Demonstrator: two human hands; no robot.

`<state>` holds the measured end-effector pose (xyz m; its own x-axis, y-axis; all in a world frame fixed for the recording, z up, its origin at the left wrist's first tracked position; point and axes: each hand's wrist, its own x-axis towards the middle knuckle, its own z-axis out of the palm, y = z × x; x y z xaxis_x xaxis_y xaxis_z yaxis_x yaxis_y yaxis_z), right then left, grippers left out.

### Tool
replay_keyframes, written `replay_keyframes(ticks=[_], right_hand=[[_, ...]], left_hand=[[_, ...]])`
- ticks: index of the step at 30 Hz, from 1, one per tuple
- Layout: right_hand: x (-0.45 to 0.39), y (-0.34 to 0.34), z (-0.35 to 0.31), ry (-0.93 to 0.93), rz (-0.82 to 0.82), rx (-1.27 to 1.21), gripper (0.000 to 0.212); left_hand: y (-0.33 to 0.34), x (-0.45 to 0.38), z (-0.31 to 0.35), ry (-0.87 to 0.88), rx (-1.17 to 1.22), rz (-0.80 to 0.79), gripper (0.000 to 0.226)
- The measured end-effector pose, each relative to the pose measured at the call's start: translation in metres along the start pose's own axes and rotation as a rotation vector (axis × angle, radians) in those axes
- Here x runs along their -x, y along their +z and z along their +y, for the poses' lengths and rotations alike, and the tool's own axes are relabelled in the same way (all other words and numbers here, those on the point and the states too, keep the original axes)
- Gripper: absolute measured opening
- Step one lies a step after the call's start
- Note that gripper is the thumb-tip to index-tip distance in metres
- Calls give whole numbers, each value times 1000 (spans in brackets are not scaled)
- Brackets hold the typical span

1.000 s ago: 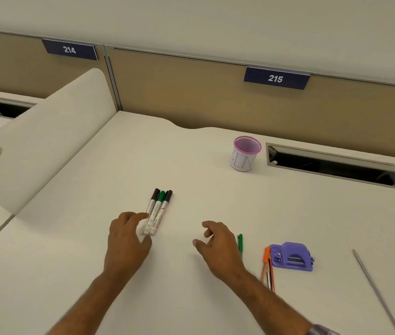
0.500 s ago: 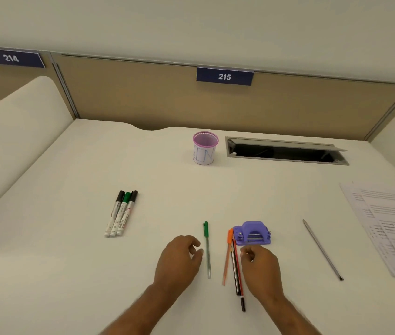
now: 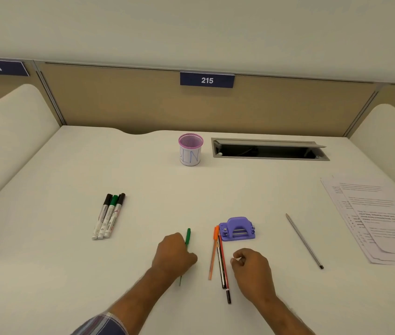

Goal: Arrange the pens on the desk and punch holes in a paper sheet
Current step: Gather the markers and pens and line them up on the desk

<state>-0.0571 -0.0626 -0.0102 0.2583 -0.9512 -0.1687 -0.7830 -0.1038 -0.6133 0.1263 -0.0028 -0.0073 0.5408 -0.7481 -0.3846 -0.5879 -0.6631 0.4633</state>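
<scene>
left hand [image 3: 173, 256]: knuckles up over the green pen [image 3: 188, 235], fingers curled round its middle; pen cap showing beyond the knuckles, thin tip showing below the wrist side; whether lifted or still lying on the desk, cannot tell
right hand [image 3: 252, 269]: just right of the pen bundle, fingers loosely curled, thumb and forefinger close together, holding nothing, not touching the pens
pen bundle: orange pen [image 3: 213, 255], black pen [image 3: 220, 267] and red pen [image 3: 225, 269] side by side, lying between the two hands, top ends against the left side of the hole punch
hole punch [image 3: 237, 229]: purple, sitting on the desk just beyond the right hand
markers [image 3: 108, 216]: three laid tight together at left, two with black caps and a green-capped one in the middle, well apart from both hands
grey pen [image 3: 304, 240]: alone, lying at a slant right of the hole punch
paper sheets [image 3: 380, 218]: printed stack, fanned slightly, at the right edge of the desk
pen cup [image 3: 190, 149]: pink mesh with a white label, upright near the back, beside the cable slot [image 3: 269, 149]
desk [image 3: 46, 262]: white, with side dividers
number plate [image 3: 207, 80]: reads 215, on the tan back panel
</scene>
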Motion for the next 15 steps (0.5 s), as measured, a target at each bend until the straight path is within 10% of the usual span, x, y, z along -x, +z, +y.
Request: replay_keyframes(ticks=[15], right_hand=[[-2,12,-3,-2,-47,7,19]], left_hand=[[34,16,32,54,103,47,31]])
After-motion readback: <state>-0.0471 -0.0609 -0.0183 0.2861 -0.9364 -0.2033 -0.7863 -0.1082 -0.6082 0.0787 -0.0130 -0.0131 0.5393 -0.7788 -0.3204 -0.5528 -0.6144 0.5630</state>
